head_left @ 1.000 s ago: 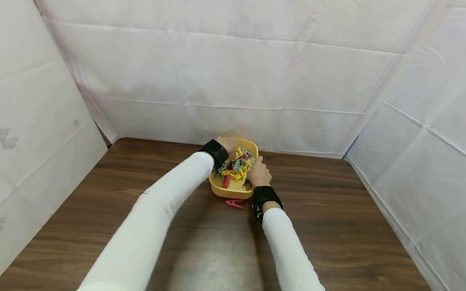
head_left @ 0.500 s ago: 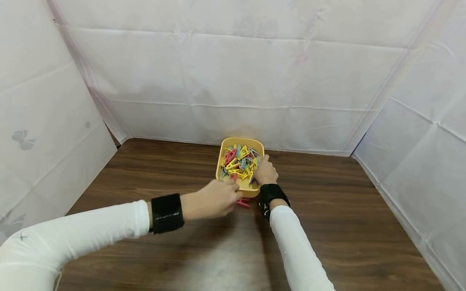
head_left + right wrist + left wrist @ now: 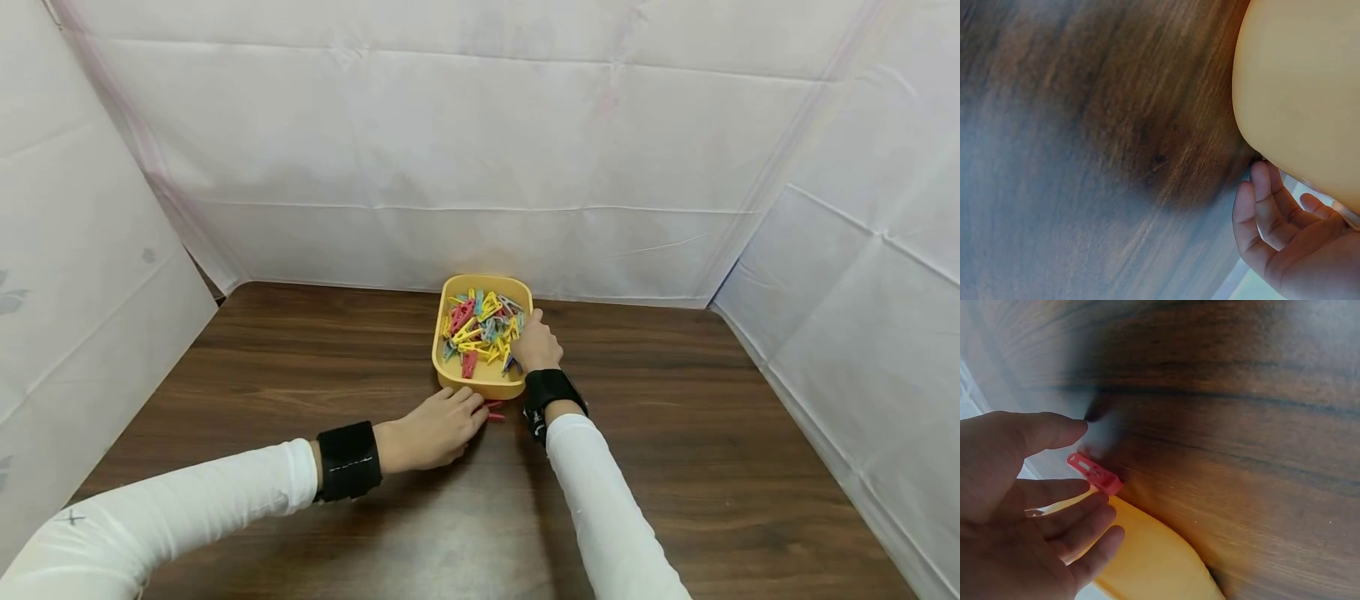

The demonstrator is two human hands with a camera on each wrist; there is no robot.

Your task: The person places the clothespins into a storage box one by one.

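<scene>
A yellow tub (image 3: pixel 484 382) heaped with coloured clothespins (image 3: pixel 480 323) stands at the far middle of the wooden table (image 3: pixel 675 450). One red clothespin (image 3: pixel 495 409) lies on the table just in front of the tub. My left hand (image 3: pixel 468 414) rests low on the table, fingers straight and spread. In the left wrist view the left hand (image 3: pixel 1085 464) has thumb and forefinger either side of the red clothespin (image 3: pixel 1095 474), beside the tub (image 3: pixel 1154 565). My right hand (image 3: pixel 534 346) grips the tub's right rim. Its fingers (image 3: pixel 1261 206) curl against the tub's wall (image 3: pixel 1297 94).
White cloth walls (image 3: pixel 480 150) close in the table at the back and on both sides. The tub stands close to the back wall. Bare wood lies left, right and in front of the tub.
My left hand left the tub, swung down to the table in front of it, and now lies by the red clothespin. The right hand stayed on the tub's rim.
</scene>
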